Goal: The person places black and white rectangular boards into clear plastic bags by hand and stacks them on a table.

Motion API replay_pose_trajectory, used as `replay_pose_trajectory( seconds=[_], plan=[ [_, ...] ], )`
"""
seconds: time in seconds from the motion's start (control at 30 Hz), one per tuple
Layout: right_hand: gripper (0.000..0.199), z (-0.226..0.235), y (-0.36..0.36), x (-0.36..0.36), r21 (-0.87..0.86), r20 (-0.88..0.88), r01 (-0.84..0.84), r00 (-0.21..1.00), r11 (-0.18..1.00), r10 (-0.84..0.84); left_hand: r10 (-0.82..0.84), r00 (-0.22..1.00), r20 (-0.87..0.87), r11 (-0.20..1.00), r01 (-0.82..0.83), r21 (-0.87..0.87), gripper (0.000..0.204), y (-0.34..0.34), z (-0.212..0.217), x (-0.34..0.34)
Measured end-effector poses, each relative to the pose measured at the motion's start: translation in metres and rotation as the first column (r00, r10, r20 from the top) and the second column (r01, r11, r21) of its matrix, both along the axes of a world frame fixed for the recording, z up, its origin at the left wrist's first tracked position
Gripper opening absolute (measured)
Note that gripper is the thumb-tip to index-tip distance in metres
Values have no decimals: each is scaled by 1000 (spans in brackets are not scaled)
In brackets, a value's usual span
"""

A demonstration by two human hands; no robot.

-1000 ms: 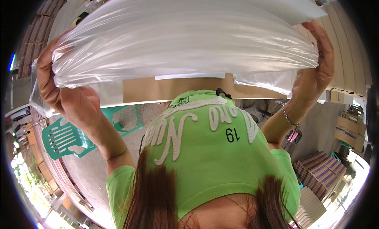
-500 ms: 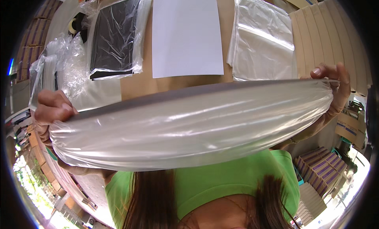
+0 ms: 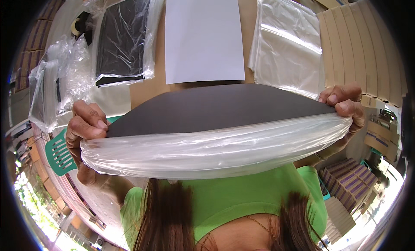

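Observation:
A dark grey flat sheet (image 3: pixel 216 106) is raised in front of me, with a clear plastic bag (image 3: pixel 216 151) stretched across its near side in gathered creases. My left hand (image 3: pixel 86 130) pinches the left corner of the sheet together with the bag's edge. At the opposite corner, my right hand (image 3: pixel 348 108) grips sheet and plastic between thumb and fingers. The bag's underside is hidden from view. Beyond the raised sheet, a white sheet (image 3: pixel 205 39) lies flat on the brown tabletop (image 3: pixel 147 93).
Left of the white sheet is a plastic-wrapped stack of dark sheets (image 3: pixel 123 39); crumpled clear plastic (image 3: pixel 73 73) lies further left. To its right are flat clear bags (image 3: pixel 287 43) and a row of brown cardboard (image 3: pixel 363 47). A green plastic chair (image 3: pixel 60 153) stands at the left.
Both hands have moved inward. The bag's edge now sits nearer me, baring much more of the dark sheet. The right hand has dropped lower, and the green chair has come into sight.

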State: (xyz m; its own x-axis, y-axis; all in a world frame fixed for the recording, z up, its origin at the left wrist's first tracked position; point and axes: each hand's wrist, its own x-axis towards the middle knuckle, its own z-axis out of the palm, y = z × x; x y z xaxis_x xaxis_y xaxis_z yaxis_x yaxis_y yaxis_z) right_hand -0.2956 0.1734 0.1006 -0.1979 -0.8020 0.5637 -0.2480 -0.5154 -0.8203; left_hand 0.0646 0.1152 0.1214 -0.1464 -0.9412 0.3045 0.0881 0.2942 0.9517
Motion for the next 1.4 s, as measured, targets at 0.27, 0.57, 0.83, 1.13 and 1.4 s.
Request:
replay_pose_trajectory(
  seconds=[0.27,0.57,0.83,1.13,1.4],
  plan=[
    [25,-6,-19,-9,-37,633,-481,667,876,393,77,835,-545,827,252,502,40,10,16,-2],
    [34,-23,-8,-20,60,943,-715,269,696,195,173,956,-236,674,60,736,28,7,-24,22],
    [46,-10,6,-10,49,959,-694,233,718,160,-333,934,-132,809,354,469,19,-13,-30,36],
    [53,-39,2,1,434,862,-722,507,538,-16,-280,892,-355,560,452,694,24,-1,-26,2],
    [50,-56,1,1,579,759,-657,651,483,-25,-355,933,-61,633,287,719,36,-7,-56,0]
  ],
)
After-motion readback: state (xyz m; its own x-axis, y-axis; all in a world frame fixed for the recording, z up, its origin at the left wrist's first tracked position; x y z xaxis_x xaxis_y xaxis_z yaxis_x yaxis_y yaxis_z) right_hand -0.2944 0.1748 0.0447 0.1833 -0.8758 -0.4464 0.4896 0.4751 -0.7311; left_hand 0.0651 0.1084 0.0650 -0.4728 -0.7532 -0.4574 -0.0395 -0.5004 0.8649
